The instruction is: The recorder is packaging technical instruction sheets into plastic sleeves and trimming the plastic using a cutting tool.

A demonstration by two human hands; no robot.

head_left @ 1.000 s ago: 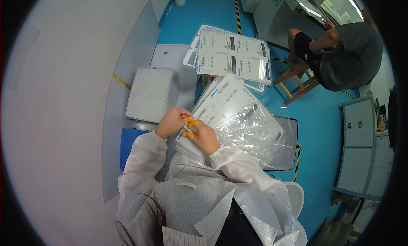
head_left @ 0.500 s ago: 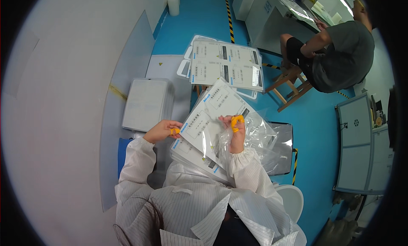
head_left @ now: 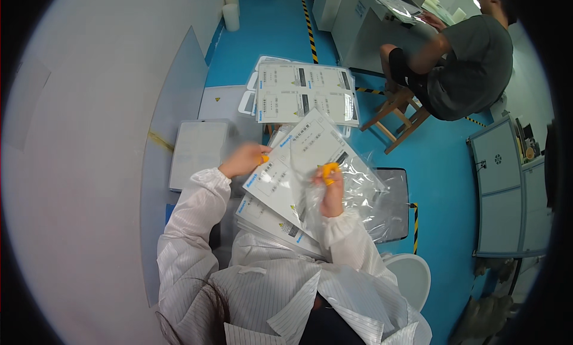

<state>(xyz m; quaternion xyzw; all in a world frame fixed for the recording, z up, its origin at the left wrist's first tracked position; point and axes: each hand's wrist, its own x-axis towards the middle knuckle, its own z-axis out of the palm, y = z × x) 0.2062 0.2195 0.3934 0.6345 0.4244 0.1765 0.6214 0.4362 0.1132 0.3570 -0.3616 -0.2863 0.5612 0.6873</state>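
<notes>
A white printed sheet (head_left: 316,139) with blue lettering and dark blocks lies tilted on a stack of similar sheets (head_left: 271,217) at my lap. My left hand (head_left: 243,160), smeared by motion, touches its upper left edge; a yellow finger cover shows, but its grip is unclear. Thin clear plastic film (head_left: 352,187) lies crumpled over the sheet's right part. My right hand (head_left: 332,193), with yellow covers on its fingers, is closed on the film above the sheet. The film's edge at the fingertips is blurred.
Beyond lies another stack of printed sheets (head_left: 283,109). A white lidded box (head_left: 197,154) stands at left by a wall panel. A dark-edged tray (head_left: 397,226) and a white round bin (head_left: 412,273) are at right. A person (head_left: 471,70) sits on a wooden stool (head_left: 397,118).
My left hand has moved up and right along the sheet's edge, away from its left corner. My right hand stays at the film, slightly lower. The seated person's head has come into view.
</notes>
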